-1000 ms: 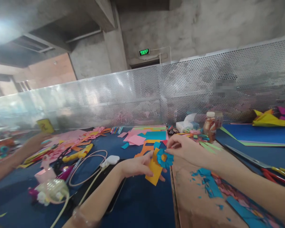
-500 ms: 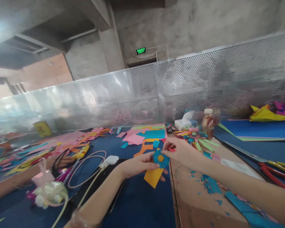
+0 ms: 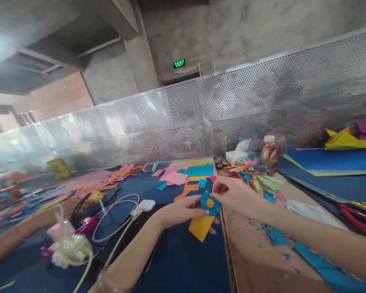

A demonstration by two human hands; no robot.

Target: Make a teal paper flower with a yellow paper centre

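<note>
A blue paper flower (image 3: 214, 208) with a round yellow centre is held up over the table between my two hands. My left hand (image 3: 183, 211) is closed around its left side, thumb in front, and also has a yellow-orange piece of paper (image 3: 201, 228) hanging below the flower. Fingertips of my right hand (image 3: 227, 194) pinch the flower's upper right edge. Some of my left fingers are hidden behind the flower and paper.
Large red-handled scissors (image 3: 350, 207), a brown drink bottle (image 3: 269, 154) and a tissue box (image 3: 239, 156) stand or lie to the right. Blue paper scraps (image 3: 276, 236) litter the brown board. At left are a white cable (image 3: 118, 244) and a co-worker's arm (image 3: 27, 224).
The view has shifted slightly. Both my hands stay on the blue flower in nearly the same pose. At left, the co-worker's hand and the yellow item by it have moved a little.
</note>
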